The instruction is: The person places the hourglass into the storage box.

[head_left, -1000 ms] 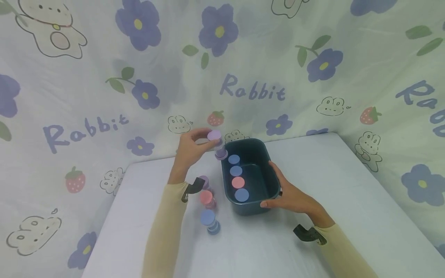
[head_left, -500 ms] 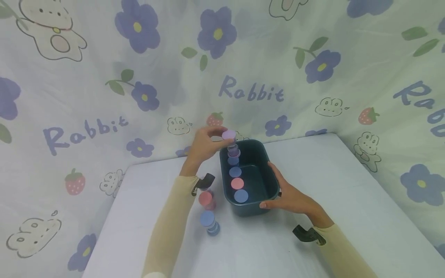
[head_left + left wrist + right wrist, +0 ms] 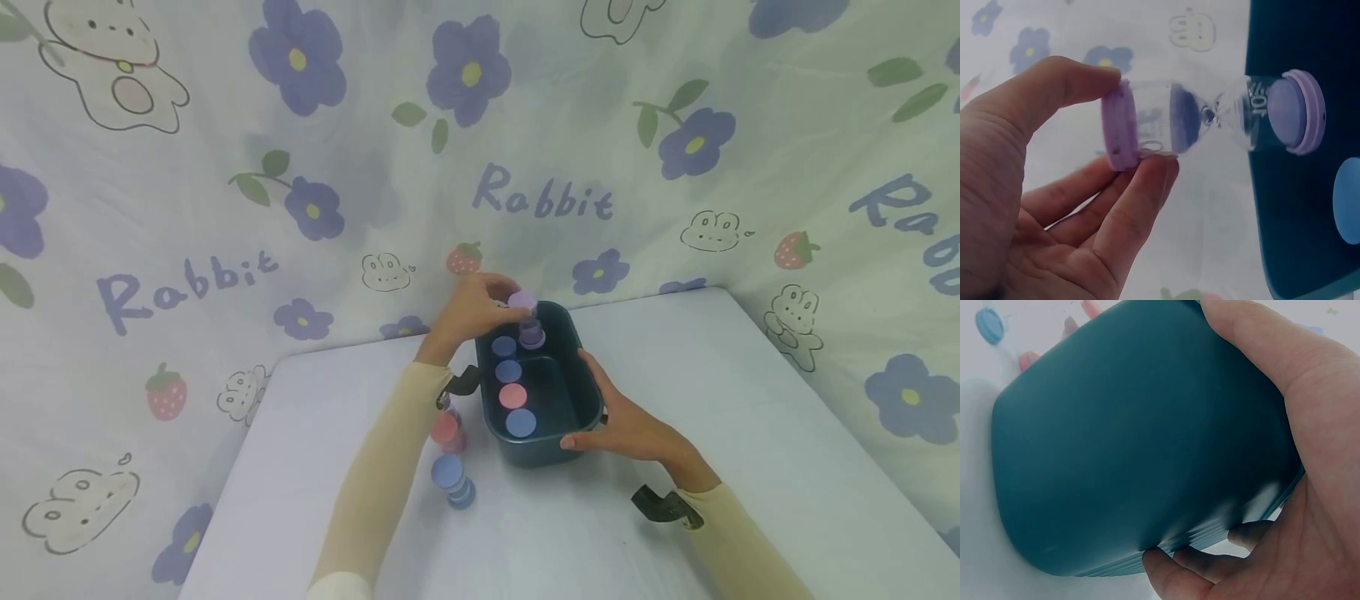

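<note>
My left hand (image 3: 474,312) pinches a purple-capped sand timer (image 3: 1294,112) by its top cap, thumb on one side and fingers on the other. In the head view the timer hangs upright over the far end of a dark teal bin (image 3: 540,452). A row of timers stands along the bin's left side: blue caps and one pink cap (image 3: 512,396). My right hand (image 3: 633,425) grips the bin at its near right corner. In the right wrist view, the thumb lies along the rim and the fingertips (image 3: 1163,569) press the outer wall.
Left of the bin, a blue sand timer (image 3: 450,472) and a pink one (image 3: 447,429) stand on the white table (image 3: 285,492). Another timer behind them is mostly hidden by the left wrist. A printed curtain (image 3: 375,167) hangs behind the table.
My left hand has carried the purple sand timer rightward, from beside the bin's far left rim to over its far end, right of the row. My right hand has stayed on the bin.
</note>
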{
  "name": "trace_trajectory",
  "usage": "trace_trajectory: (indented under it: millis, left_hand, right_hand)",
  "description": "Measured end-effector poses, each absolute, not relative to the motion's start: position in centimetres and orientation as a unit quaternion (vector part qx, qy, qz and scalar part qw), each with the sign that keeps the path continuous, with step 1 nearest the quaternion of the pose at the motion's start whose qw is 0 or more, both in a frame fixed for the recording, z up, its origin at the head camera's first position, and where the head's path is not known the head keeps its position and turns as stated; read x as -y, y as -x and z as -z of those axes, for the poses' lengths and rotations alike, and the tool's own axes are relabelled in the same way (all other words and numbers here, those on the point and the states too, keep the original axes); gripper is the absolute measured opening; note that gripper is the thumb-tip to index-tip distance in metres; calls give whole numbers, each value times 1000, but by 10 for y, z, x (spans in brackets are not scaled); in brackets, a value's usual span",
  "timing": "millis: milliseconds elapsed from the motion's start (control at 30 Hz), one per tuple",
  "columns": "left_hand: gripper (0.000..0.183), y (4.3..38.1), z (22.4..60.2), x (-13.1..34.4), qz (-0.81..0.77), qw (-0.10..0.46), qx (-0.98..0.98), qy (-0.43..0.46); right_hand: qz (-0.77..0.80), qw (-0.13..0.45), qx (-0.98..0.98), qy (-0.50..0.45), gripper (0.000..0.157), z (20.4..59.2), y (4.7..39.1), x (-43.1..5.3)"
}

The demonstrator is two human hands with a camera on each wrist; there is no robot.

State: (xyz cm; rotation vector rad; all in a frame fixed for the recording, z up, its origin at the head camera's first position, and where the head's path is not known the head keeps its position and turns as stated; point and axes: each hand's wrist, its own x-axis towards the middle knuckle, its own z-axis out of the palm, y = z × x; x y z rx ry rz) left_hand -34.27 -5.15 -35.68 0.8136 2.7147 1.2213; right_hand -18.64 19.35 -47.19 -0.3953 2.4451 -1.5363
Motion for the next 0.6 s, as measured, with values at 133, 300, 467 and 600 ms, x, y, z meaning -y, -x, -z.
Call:
trace_trajectory:
  millis: [133,300,467,600]
  left_hand:
    - [49,344,357,44,-373,43,-890,-258]
    - [44,347,359,37,-340,55,-901,-264]
    - [44,352,364,30,-323,73,-905,-268]
    - [45,354,367,25,-309,82,-907,-273]
  right_hand:
    - [525,117,-833,132,130,472,187,-194]
    - [518,115,-837,130,131,471,186,-194]
    - [521,115,-835,134,131,471,187,-195]
    - [527,118,-830,138,130,471,187,-194]
